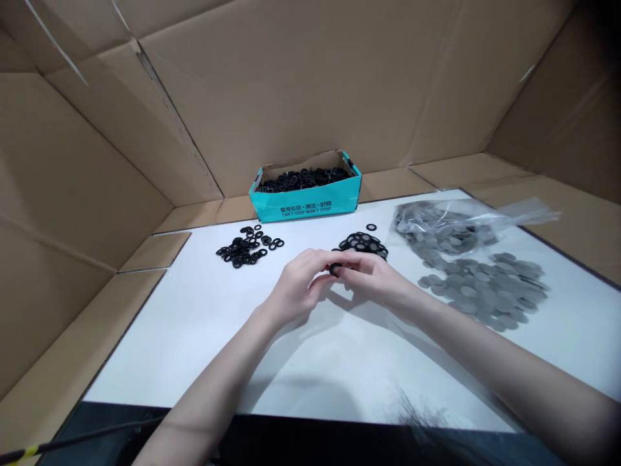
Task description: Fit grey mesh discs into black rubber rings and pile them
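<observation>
We see the left hand (301,279) and the right hand (372,277) meet over the white tabletop (179,343), their fingers nearly closed and pinching one small black ring (334,268) right between the tips, though we can't tell if a gray disc sits inside it. Just behind the right fingers we see a heap of black rings filled with gray discs (363,243), and plain black rings (240,251) lie off to the left. Loose gray discs (485,291) lie to the right, in front of a clear bag (449,223).
</observation>
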The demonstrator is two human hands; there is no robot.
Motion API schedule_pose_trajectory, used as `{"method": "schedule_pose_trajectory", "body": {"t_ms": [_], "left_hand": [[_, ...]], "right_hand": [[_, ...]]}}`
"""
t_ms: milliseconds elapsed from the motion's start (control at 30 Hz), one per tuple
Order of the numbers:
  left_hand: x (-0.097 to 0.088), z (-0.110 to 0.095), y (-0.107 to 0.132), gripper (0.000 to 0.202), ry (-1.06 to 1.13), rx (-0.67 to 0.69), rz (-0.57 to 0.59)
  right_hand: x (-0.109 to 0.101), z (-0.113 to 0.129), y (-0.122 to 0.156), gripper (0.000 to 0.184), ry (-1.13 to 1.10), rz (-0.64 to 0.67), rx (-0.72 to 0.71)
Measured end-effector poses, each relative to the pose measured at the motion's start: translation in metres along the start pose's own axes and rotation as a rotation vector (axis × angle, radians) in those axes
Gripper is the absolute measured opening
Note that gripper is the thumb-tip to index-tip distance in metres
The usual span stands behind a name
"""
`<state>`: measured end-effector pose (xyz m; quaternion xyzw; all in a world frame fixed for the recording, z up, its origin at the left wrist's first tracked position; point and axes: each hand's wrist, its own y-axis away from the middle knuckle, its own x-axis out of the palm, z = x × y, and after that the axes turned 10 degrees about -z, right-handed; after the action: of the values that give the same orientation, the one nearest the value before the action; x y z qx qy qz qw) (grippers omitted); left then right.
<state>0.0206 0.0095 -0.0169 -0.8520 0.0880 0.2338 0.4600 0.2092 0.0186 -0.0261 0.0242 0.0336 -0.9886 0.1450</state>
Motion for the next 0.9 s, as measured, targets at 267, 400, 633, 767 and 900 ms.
{"method": "schedule_pose_trajectory", "body": {"t_ms": [267,400,633,767,900], "left_hand": [[0.000,-0.002,-0.002,0.035,-0.046,0.002,-0.022],[0.000,-0.001,0.000,0.036,-0.039,0.019,-0.007],[-0.004,0.000,0.000,0.038,-0.041,-0.008,0.010],[-0.014,0.012,-0.002,0.030,-0.175,-0.078,-0.138],[-0.030,0.034,-0.001,0.030,-0.512,-0.335,-0.200]], "right_hand": [[0.001,-0.003,-0.001,0.029,0.042,-0.048,-0.011],[0.000,-0.003,-0.002,0.028,0.037,-0.043,-0.007],[0.001,0.001,-0.001,0.030,0.062,-0.106,0.008],[-0.005,-0.001,-0.005,0.023,0.255,-0.270,-0.200],[-0.017,-0.006,-0.010,0.015,0.476,-0.433,-0.355]]}}
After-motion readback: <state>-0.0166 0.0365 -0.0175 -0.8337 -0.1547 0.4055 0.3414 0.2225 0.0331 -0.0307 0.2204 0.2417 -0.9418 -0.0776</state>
